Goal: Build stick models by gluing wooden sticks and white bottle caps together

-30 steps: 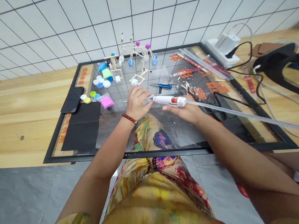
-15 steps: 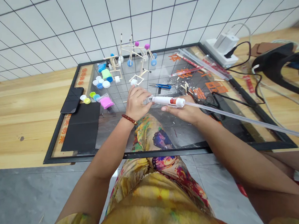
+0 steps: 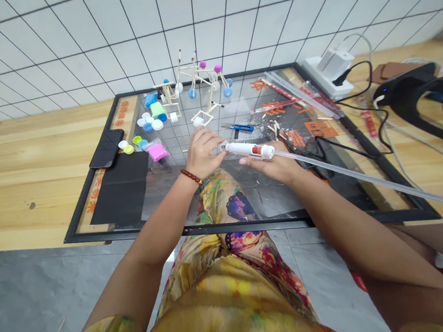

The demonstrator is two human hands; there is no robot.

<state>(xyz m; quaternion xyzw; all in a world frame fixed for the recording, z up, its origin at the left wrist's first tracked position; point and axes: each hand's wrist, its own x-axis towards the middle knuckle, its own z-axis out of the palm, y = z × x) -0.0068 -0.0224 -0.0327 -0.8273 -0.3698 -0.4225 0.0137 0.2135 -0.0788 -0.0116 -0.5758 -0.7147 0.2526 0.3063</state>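
My right hand (image 3: 277, 164) is wrapped round a white glue gun (image 3: 243, 149) with a red-orange part, from whose back a long clear glue stick (image 3: 360, 175) runs off to the right. The gun's nozzle points left at my left hand (image 3: 204, 149). Those fingers are closed on a small whitish translucent piece (image 3: 220, 147) against the nozzle; its kind is mostly hidden. Just beyond my left hand a matchstick frame with a white cap (image 3: 198, 122) lies on the glass. Blue-handled thread snips (image 3: 242, 128) rest beyond the gun.
Matchstick models (image 3: 199, 75) with coloured caps and pink balls stand by the wall. To the left are loose bottle caps (image 3: 157, 125), a pink clay packet (image 3: 156, 151), a phone (image 3: 107, 149) and black paper (image 3: 121, 189). Cables and a power strip (image 3: 324, 78) lie right. A person's arm shows lower right.
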